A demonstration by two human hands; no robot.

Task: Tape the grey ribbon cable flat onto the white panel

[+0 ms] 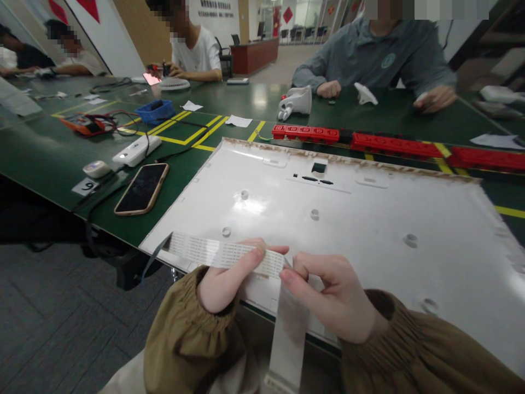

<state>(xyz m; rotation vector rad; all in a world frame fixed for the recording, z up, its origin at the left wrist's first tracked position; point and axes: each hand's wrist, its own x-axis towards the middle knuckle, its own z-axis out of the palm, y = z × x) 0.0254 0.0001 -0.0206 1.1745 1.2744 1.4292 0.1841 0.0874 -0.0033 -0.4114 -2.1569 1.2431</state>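
The flat ribbon cable (200, 250), white with fine printed lines, is held above the near edge of the big white panel (361, 213). One part of it extends to the left and meets a dark strip (153, 255), which curls downward at the panel's corner. Another part hangs below the near edge. The fingers cover much of the bend, so I cannot tell surely whether the hanging part is the same cable folded, or a separate layer.

The left hand (232, 273) is half curled, with its thumb pressing on top of the cable and its fingers under it. The right hand (332, 290) makes a narrow pinch, thumb and index finger together at the bend.

In my judgement, the main danger is at this bend. If the pinch is too sharp, or both hands pull against each other, the cable may take a hard crease and its conductors may break. The hanging part could also catch on the panel's edge when the hands shift, and twist the bend. If the left thumb slips, the light left end may swing away.

Farther out, a push on the panel could disturb the phone (142, 189) near its left side, or the red strips (305, 133) behind its far edge.
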